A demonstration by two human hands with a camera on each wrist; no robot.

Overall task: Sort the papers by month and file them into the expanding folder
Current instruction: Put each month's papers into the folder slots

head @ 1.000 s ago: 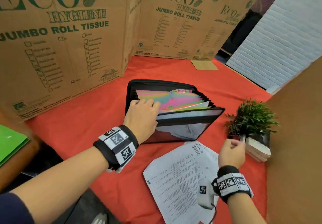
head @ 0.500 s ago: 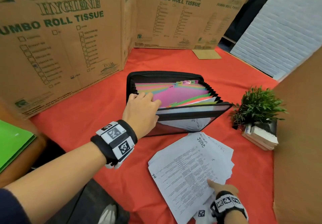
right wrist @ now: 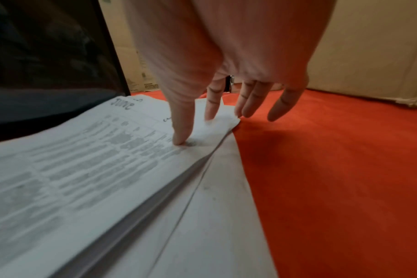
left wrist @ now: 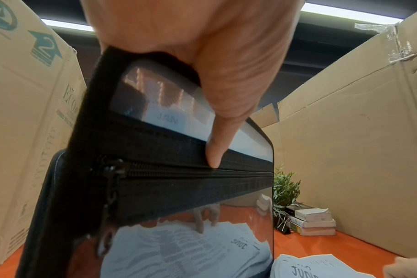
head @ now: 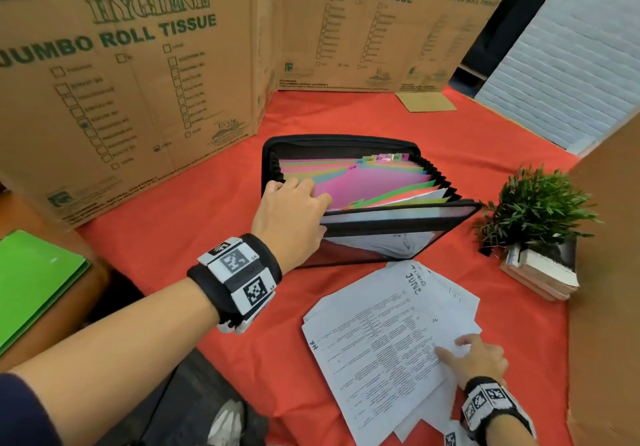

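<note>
A black expanding folder (head: 346,145) stands open on the red cloth, its coloured month-tabbed dividers fanned out. My left hand (head: 298,203) grips its front left edge, fingers over the dividers and thumb on the outside. In the left wrist view the thumb (left wrist: 214,150) presses the folder's zipper band (left wrist: 179,180). A loose stack of white printed papers (head: 377,334) lies in front of the folder, its top sheet marked "June". My right hand (head: 464,348) rests on the stack's near right side. Its straight fingers (right wrist: 248,105) touch the sheets (right wrist: 83,159), and the thumb presses the top sheet.
A small potted plant (head: 536,206) and a stack of notepads (head: 540,272) sit right of the folder. Printed cardboard walls (head: 121,81) close off the back and left, a plain cardboard panel (head: 606,272) the right. A green folder (head: 31,282) lies at far left.
My right hand came back from beside the plant and settled on the near right side of the paper stack. My left hand kept its hold on the folder.
</note>
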